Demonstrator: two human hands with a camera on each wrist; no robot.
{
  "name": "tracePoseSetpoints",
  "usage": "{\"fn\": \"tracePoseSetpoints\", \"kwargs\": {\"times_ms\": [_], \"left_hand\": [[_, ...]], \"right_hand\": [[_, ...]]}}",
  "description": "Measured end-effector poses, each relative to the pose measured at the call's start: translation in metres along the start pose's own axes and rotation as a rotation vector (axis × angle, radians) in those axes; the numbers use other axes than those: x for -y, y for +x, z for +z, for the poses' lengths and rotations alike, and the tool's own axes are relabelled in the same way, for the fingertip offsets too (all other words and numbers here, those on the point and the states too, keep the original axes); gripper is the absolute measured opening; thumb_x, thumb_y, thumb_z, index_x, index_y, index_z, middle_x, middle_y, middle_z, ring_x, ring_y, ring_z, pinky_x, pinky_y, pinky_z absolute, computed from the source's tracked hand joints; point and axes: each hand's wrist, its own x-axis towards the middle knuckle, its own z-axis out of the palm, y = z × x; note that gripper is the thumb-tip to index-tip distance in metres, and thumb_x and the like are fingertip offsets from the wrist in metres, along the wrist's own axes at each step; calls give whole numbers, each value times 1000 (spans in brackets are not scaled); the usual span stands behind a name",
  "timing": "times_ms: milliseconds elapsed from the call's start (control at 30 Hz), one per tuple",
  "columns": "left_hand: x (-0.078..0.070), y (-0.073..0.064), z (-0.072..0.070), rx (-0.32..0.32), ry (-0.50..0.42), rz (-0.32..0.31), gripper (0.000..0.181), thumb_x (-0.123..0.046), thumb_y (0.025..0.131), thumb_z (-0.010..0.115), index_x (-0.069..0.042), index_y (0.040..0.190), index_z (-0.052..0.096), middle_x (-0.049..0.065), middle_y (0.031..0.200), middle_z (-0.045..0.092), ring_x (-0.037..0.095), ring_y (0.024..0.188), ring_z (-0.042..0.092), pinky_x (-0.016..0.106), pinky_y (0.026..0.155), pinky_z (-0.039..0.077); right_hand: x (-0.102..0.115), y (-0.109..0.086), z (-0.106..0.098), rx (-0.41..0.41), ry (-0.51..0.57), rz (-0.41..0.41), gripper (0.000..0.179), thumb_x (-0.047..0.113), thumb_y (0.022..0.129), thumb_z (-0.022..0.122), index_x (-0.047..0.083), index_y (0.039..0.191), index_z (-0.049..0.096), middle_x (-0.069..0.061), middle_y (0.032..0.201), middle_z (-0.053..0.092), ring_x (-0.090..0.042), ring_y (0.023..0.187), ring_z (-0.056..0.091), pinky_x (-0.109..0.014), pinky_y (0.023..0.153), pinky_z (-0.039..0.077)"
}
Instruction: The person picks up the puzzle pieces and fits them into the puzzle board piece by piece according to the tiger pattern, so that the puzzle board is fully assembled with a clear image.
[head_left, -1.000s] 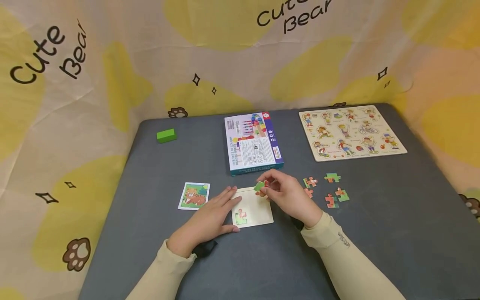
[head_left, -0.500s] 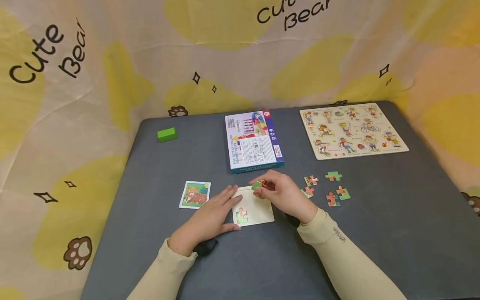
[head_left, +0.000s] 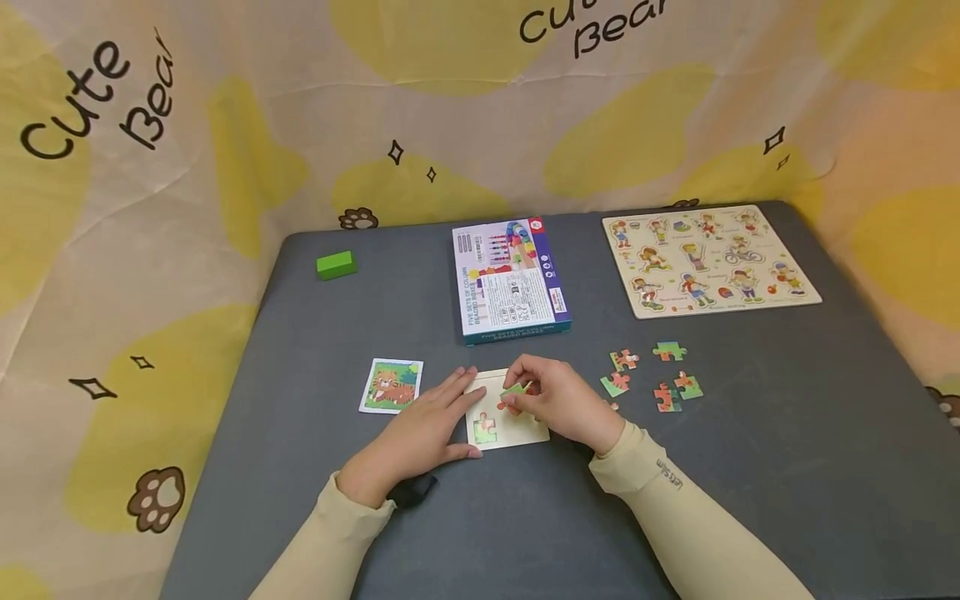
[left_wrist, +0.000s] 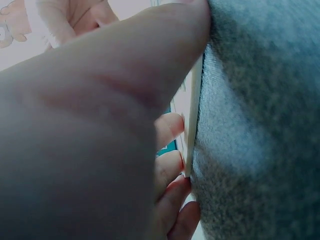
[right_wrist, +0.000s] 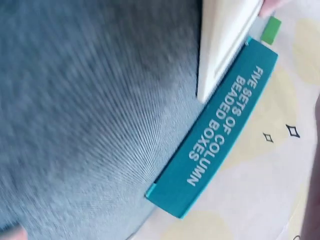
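A small pale puzzle board lies mid-table, with one green-and-orange puzzle piece in its lower left corner. My left hand rests along the board's left side, fingers extended and thumb at the lower edge. In the left wrist view, fingertips meet the board's edge. Over the upper middle of the board, my right hand pinches a green-and-orange puzzle piece between thumb and fingers. Left of the board lies a tiger picture card. Several loose jigsaw pieces are scattered right of the right hand.
A boxed bead set lies behind the board; its teal side shows in the right wrist view. At the back right is a wooden picture board with children figures. A green block sits back left. Patterned cloth surrounds the table.
My right hand has moved left and toward me with the pinched puzzle piece, now lower over the board. The left hand stays in place on the board.
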Motion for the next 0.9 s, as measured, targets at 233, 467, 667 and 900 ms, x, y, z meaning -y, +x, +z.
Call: {"fn": "tracePoseSetpoints", "kwargs": {"times_ms": [233,467,667,900], "left_hand": [[-1,-1,-1,-3,-13,5,88,-50,91,80,-10,160,44,10,173,23,28,159,20,50,123,31],[0,-1,-2,2,-5,5,88,-51,91,79,-10,161,43,10,173,22,28,159,18,49,123,30],[-2,-2,-1,15,-5,-2,89,-51,91,79,-10,161,43,9,173,21,28,159,18,50,123,30],[-1,-2,-1,7,-2,2,89,-51,91,79,-10,161,43,10,173,22,28,159,18,50,123,30]], "right_hand": [[-4,-1,8,3,-86,-26,22,4,91,82,9,107,69,4,82,64,-13,69,57,-27,62,51],[-5,1,7,4,-153,-29,21,4,88,85,9,104,73,6,82,67,-10,73,59,-28,67,52],[-8,-1,7,46,-186,-80,11,5,92,81,10,101,78,6,85,66,-9,71,58,-27,66,53],[-10,-1,10,80,-264,-61,16,5,86,86,14,90,73,10,74,63,-8,64,54,-26,59,46]]}}
